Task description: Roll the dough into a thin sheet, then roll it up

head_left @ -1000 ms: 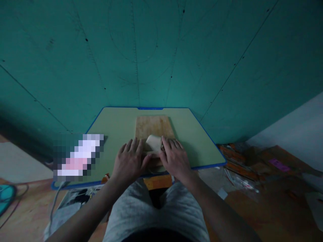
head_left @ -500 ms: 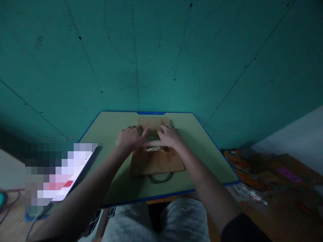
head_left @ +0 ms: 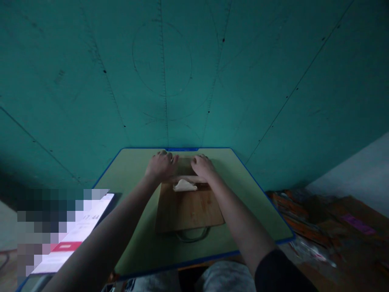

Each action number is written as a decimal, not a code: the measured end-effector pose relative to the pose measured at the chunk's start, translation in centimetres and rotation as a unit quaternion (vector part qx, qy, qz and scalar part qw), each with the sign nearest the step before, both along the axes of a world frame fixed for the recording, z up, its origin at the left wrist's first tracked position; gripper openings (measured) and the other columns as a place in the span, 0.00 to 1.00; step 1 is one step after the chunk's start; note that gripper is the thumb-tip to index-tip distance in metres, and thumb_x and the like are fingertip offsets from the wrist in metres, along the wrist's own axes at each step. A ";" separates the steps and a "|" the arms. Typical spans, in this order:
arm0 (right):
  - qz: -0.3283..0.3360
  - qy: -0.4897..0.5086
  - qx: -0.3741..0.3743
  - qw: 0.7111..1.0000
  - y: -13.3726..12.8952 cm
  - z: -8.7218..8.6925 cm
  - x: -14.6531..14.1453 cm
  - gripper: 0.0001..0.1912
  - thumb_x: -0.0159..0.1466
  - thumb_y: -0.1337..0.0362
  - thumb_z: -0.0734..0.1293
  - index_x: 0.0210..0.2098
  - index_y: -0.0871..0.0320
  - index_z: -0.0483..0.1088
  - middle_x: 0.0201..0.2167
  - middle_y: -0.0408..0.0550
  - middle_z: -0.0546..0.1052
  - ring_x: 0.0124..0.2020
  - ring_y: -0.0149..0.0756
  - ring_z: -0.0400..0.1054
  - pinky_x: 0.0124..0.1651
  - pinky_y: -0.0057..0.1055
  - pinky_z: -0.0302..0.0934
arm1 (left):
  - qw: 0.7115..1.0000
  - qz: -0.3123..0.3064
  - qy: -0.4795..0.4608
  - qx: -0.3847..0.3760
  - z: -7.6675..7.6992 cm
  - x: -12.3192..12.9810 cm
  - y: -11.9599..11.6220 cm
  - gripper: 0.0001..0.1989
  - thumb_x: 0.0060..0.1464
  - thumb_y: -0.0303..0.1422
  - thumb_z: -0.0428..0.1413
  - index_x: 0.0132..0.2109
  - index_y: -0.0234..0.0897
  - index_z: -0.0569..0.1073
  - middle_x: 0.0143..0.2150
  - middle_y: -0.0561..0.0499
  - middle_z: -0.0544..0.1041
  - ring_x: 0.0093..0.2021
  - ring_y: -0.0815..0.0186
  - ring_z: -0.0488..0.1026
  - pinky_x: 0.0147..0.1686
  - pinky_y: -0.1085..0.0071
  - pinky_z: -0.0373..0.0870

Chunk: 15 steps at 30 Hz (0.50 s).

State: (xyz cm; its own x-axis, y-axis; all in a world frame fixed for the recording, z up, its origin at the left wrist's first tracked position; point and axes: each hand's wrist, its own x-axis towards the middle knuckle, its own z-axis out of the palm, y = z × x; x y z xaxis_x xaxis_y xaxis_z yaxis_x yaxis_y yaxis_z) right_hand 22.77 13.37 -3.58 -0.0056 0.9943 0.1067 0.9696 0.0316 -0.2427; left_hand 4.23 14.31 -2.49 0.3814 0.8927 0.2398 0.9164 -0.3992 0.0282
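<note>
A wooden rolling pin (head_left: pixel 189 179) lies crosswise on a wooden cutting board (head_left: pixel 190 213). My left hand (head_left: pixel 161 166) is over its left end and my right hand (head_left: pixel 203 166) over its right end, both with bent fingers; the undersides of the hands are hidden. Just on the near side of the pin is a pale, thin piece of dough (head_left: pixel 184 185), its edge raised into a fold. The pin seems to touch the dough, whose far part is hidden.
The board lies on a pale table with a blue rim (head_left: pixel 264 191), against a green wall (head_left: pixel 182 81). A metal handle (head_left: pixel 194 235) sticks out at the board's near edge. A lit screen (head_left: pixel 91 215), partly blurred out, stands at left. Orange and clear packaging (head_left: pixel 291 207) lies at right.
Both hands and the rolling pin have moved away from me, toward the board's far end. More of the dough now shows on the near side. The view has tilted up slightly.
</note>
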 end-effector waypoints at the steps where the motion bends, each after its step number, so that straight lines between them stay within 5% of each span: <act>1: -0.001 -0.003 0.010 1.000 0.1 0.0 0.0 0.19 0.73 0.60 0.55 0.50 0.60 0.75 0.52 0.59 0.78 0.53 0.44 0.71 0.54 0.37 0.62 | 1.000 0.004 0.007 0.005 0.0 0.1 0.2 0.24 0.70 0.40 0.38 0.50 0.33 0.77 0.45 0.36 0.77 0.47 0.51 0.75 0.46 0.59 0.70; 9: -0.017 -0.034 0.062 0.997 0.7 0.1 0.2 0.19 0.73 0.65 0.55 0.44 0.60 0.77 0.47 0.59 0.79 0.49 0.44 0.73 0.50 0.36 0.64 | 0.997 -0.014 0.067 0.030 -0.3 0.6 1.0 0.19 0.69 0.33 0.42 0.50 0.35 0.77 0.40 0.37 0.77 0.43 0.51 0.76 0.37 0.61 0.72; 15: -0.017 -0.031 0.061 0.998 -1.2 0.5 0.0 0.17 0.72 0.65 0.56 0.45 0.58 0.76 0.49 0.56 0.78 0.51 0.42 0.72 0.52 0.35 0.63 | 0.992 -0.068 0.105 0.022 -0.2 0.1 -1.2 0.15 0.64 0.33 0.50 0.54 0.36 0.74 0.44 0.37 0.77 0.47 0.50 0.73 0.40 0.59 0.73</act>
